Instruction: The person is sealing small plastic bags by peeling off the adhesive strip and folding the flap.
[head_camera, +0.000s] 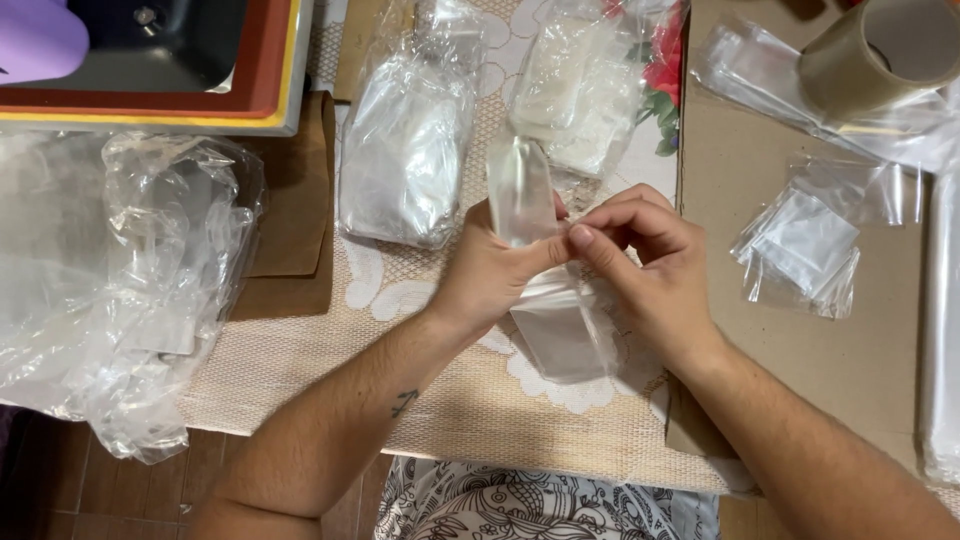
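Note:
My left hand (492, 268) and my right hand (650, 262) meet over the middle of the table, both pinching one small clear plastic bag (556, 335). The bag's upper part (519, 190) sticks up above my left thumb, and its lower part hangs below my fingers over the mat. My right fingertips press against my left thumb at the bag's middle. What the bag holds is too pale to make out.
Two filled clear bags (405, 150) (578, 90) lie beyond my hands on a woven beige mat (300, 370). A crumpled heap of plastic (120, 290) sits left. Right, on brown cardboard (860, 360), lie small flat bags (800, 250) and a tape roll (880, 50).

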